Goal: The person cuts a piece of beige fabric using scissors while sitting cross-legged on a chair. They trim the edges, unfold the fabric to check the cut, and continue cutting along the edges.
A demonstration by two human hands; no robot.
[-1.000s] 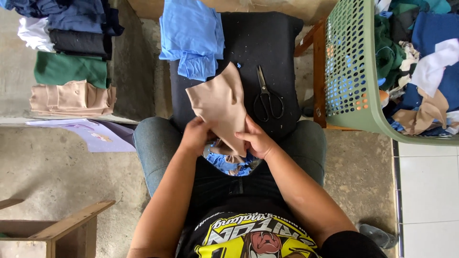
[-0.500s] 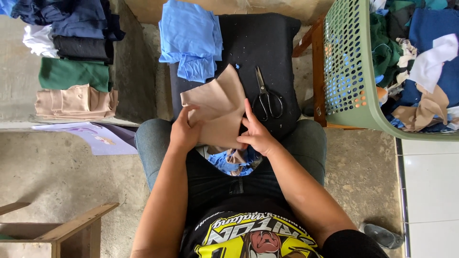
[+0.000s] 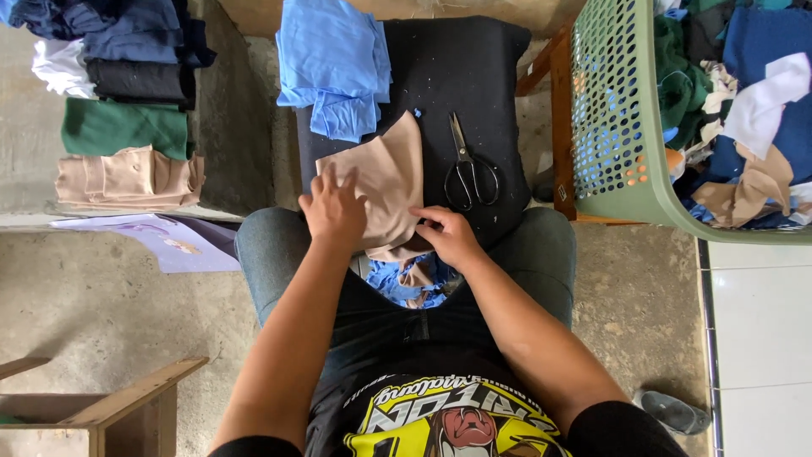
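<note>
The beige fabric piece (image 3: 385,182) lay on the black cushion (image 3: 474,76) near the person's knees, left of the scissors (image 3: 468,165). The left hand (image 3: 334,211) pressed flat and open on it; the right hand (image 3: 448,235) pinched its near edge. It looked light, limp and best held by its edges.

Cloth piece (image 3: 385,182) under both hands: plain beige. Worktop (image 3: 474,76) beyond the hands: black, flecked with pale lint. Scissors (image 3: 469,165) just right of the hands: black handles, grey blades. Folded cloth (image 3: 334,63) beyond the left hand: light blue. Basket (image 3: 613,110) far right: pale green, perforated. Stack (image 3: 127,101) far left: navy, white, black, dark green, beige. Scraps (image 3: 410,283) below the hands: blue with beige.
</note>
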